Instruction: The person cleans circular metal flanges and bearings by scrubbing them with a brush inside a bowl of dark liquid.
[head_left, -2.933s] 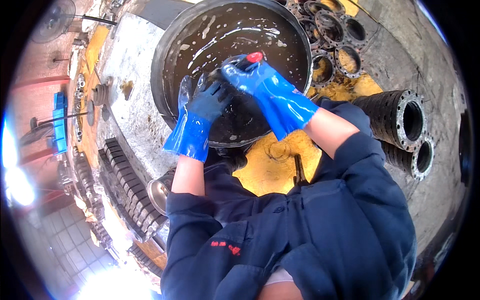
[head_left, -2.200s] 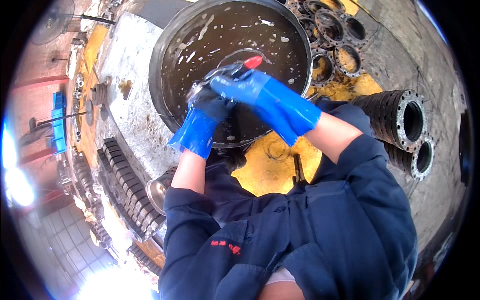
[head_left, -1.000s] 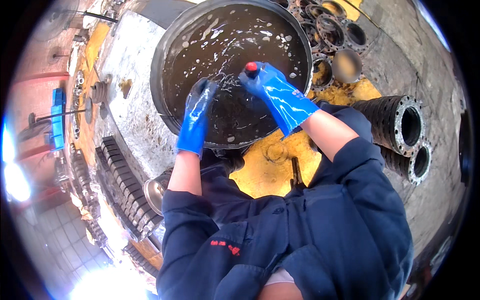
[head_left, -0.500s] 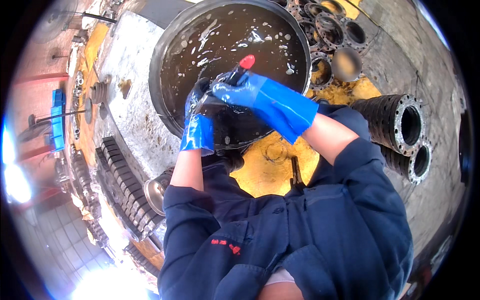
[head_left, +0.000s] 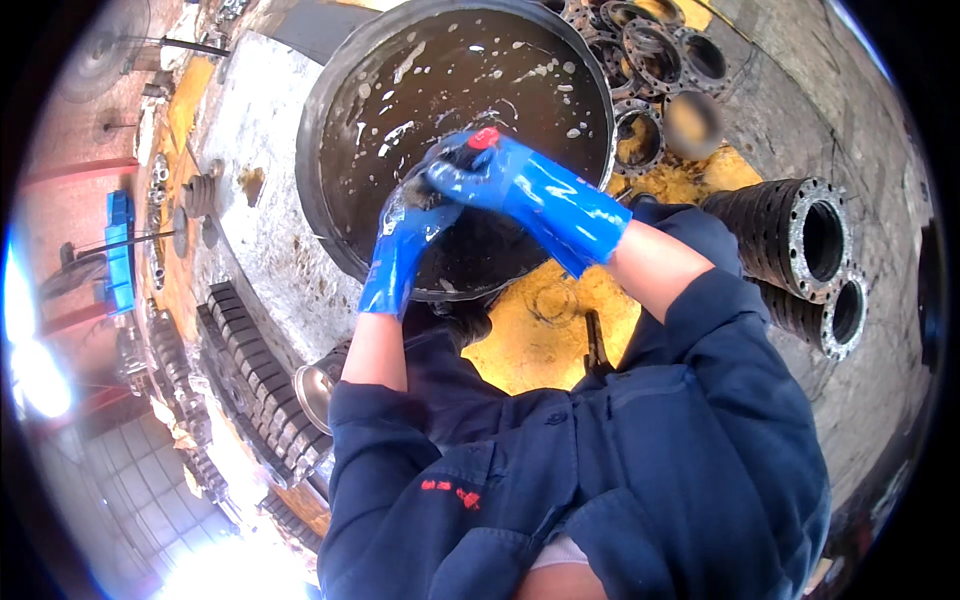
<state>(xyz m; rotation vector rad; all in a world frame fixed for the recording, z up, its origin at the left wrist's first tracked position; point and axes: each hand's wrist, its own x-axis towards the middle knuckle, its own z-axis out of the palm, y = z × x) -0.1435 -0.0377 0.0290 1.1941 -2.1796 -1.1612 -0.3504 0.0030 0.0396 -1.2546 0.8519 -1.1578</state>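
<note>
Both my hands wear blue rubber gloves and meet over a round metal tub (head_left: 312, 150) of dark, foamy liquid. Closed in my right hand (head_left: 475, 178) is a black handle with a red end (head_left: 484, 138); the working part of this tool is hidden between the gloves. My left hand (head_left: 415, 205) is curled close beside it, its fingers dark and wet. Whatever it grips, if anything, cannot be made out. The two gloves touch or overlap in this view.
Stacked ring flanges (head_left: 775, 235) stand at the right. More loose flanges (head_left: 652, 55) lie in a pile beyond the tub. At the left is a metal sheet (head_left: 270, 190), with a row of dark ribbed parts (head_left: 255, 370) and a round metal cup (head_left: 313, 395) nearer me.
My right hand has tilted, so less of the handle shows and its red end sits lower and slightly left. My left hand has turned and moved closer against the right.
</note>
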